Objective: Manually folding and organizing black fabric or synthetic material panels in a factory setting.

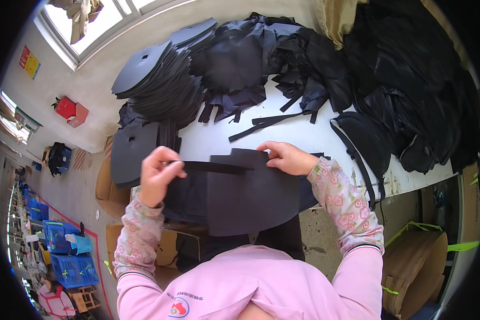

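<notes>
The left hand [158,175] is pinching closed on one end of a narrow black fabric strap [213,167]. The right hand [286,157] is pressing it, fingers closed, on a flat black rounded foam panel [250,200] at the white table [304,133] edge.

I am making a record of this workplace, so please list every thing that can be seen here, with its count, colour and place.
dark panel: one, charcoal, at the table edge under both hands
black strap: one, across the panel top, held at both ends
stack of cut panels: many, dark grey, far left of table
heap of black fabric: large, far right
loose straps: a few, black, mid table
white table: one
blue crates: several, floor at left
left hand: pinch grip on strap
right hand: fingers on strap and panel
</notes>
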`<state>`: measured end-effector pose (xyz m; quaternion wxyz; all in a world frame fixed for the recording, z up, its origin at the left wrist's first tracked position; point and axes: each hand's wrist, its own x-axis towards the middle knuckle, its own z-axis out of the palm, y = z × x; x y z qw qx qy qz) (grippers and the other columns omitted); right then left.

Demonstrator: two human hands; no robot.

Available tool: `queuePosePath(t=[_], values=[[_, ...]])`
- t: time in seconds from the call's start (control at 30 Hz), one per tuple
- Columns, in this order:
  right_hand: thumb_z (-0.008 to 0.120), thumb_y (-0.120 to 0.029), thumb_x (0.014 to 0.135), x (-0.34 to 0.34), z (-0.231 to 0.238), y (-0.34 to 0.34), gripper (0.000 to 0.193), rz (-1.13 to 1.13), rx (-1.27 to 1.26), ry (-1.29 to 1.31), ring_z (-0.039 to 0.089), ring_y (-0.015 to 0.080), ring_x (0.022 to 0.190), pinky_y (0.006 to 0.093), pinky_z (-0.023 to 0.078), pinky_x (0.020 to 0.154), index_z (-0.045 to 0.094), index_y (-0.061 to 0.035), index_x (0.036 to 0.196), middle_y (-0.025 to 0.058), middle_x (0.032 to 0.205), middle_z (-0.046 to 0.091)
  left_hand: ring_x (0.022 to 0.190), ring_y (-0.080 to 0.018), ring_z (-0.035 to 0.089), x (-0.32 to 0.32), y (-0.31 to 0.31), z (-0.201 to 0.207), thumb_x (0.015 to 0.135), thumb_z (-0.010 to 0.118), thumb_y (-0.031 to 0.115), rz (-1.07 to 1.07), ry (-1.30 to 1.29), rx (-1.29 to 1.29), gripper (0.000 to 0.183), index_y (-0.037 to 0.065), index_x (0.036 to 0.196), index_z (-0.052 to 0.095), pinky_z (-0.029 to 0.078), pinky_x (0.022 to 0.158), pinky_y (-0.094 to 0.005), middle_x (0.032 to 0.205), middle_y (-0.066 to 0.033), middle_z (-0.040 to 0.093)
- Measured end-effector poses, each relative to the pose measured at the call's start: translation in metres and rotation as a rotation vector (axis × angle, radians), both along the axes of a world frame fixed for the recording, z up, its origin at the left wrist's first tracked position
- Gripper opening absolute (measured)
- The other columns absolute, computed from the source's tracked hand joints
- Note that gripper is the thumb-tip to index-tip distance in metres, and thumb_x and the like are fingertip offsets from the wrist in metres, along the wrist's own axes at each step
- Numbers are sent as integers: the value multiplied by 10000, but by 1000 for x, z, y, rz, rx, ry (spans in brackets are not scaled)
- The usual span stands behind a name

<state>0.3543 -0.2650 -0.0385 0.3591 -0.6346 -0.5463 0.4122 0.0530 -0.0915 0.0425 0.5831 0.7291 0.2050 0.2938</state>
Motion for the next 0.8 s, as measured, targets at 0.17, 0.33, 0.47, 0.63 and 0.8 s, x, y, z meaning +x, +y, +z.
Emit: queuePosePath(t=[0.17, 0.33, 0.47, 0.63, 0.8], values=[[598, 42, 850, 51, -57, -25, 463, -86, -106, -264, 628, 222, 855, 328, 514, 822, 597, -101, 1291, 119, 924, 653, 592, -93, 548, -99, 76, 2, 871, 590, 62, 411, 28, -84, 94, 64, 793, 538, 444, 570, -205, 727, -2, 552], [647, 16, 834, 41, -46, -34, 510, -94, -108, -373, 665, 309, 916, 371, 521, 857, 584, -120, 1322, 185, 1022, 677, 1027, -308, 613, -83, 64, -12, 843, 723, 138, 481, 529, 1190, 269, 3, 1046, 608, 482, 907, -393, 1038, -140, 636], [704, -46, 817, 23, -28, -37, 543, -51, -3, -434, 669, 349, 936, 399, 524, 862, 565, -121, 1336, 178, 1066, 682, 1176, -321, 574, 30, 26, -29, 852, 758, 239, -221, 365, 747, 396, 26, 1159, 625, 445, 1014, -394, 1196, -153, 643], [780, -140, 771, -9, 0, -35, 668, -25, 114, -626, 657, 313, 1024, 408, 481, 857, 498, -144, 1377, 108, 1165, 680, 1148, -241, 601, 151, 11, -87, 840, 779, 280, -816, 635, 206, 577, -5, 1296, 571, 452, 1011, -353, 1243, -148, 639], [783, -137, 752, -17, 2, -39, 692, -67, 92, -732, 657, 258, 1017, 409, 431, 815, 482, -167, 1375, 58, 1140, 687, 1075, -187, 618, 180, -2, -101, 776, 807, 149, -1023, 674, 147, 637, -5, 1336, 546, 464, 984, -300, 1174, -113, 681]])
